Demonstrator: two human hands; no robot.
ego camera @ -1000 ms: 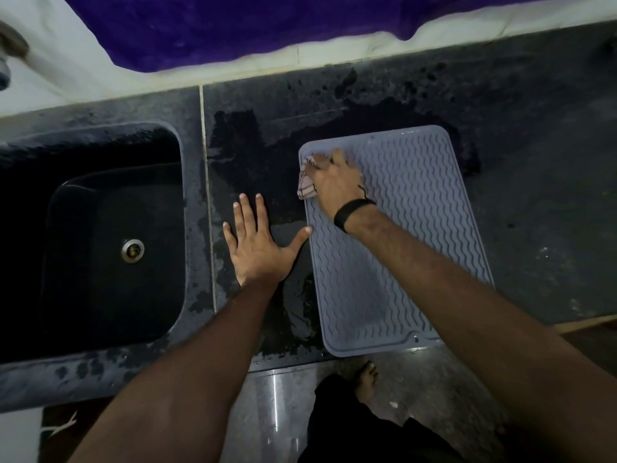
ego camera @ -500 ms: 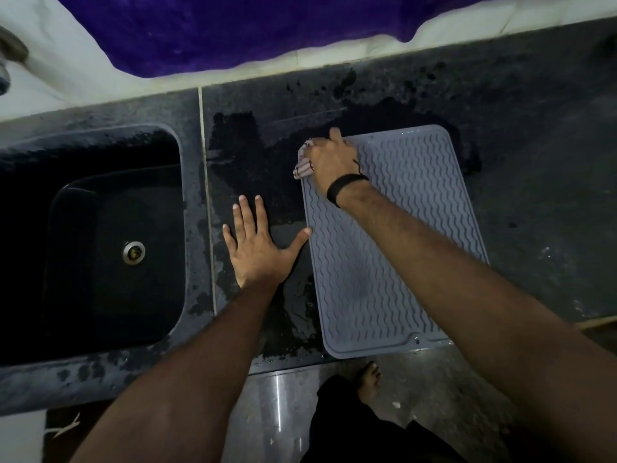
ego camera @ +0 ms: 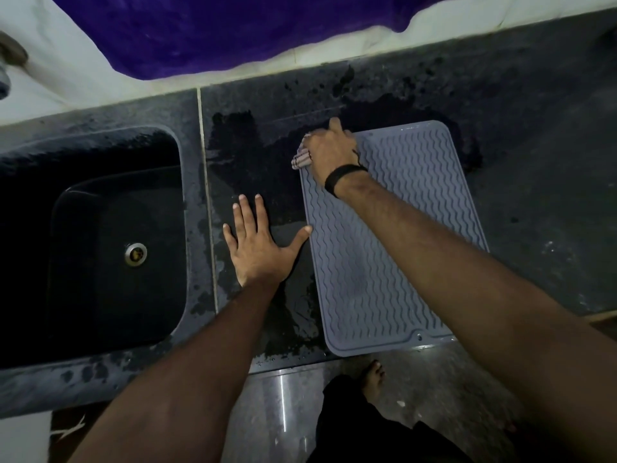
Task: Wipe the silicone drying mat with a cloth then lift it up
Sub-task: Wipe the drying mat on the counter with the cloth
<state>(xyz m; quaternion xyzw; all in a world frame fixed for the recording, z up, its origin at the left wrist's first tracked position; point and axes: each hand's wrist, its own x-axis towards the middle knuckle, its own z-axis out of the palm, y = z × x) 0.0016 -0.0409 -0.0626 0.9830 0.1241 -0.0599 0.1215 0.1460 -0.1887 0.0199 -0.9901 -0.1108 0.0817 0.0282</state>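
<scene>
A grey silicone drying mat point(ego camera: 394, 248) with a wavy ribbed surface lies flat on the dark stone counter point(ego camera: 534, 162), its near edge at the counter's front. My right hand point(ego camera: 329, 152) presses a small striped cloth point(ego camera: 301, 159) onto the mat's far left corner; most of the cloth is hidden under the hand. My left hand point(ego camera: 258, 243) lies flat on the wet counter just left of the mat, fingers spread, thumb tip touching the mat's left edge.
A dark sink point(ego camera: 100, 242) with a metal drain point(ego camera: 136, 253) sits to the left. Wet patches darken the counter around the mat. A purple cloth point(ego camera: 217, 25) hangs on the white wall behind. My foot point(ego camera: 372, 379) shows on the floor below.
My right hand has slid the cloth from the mat's upper left area further away, to its far left corner. My left hand has stayed in place.
</scene>
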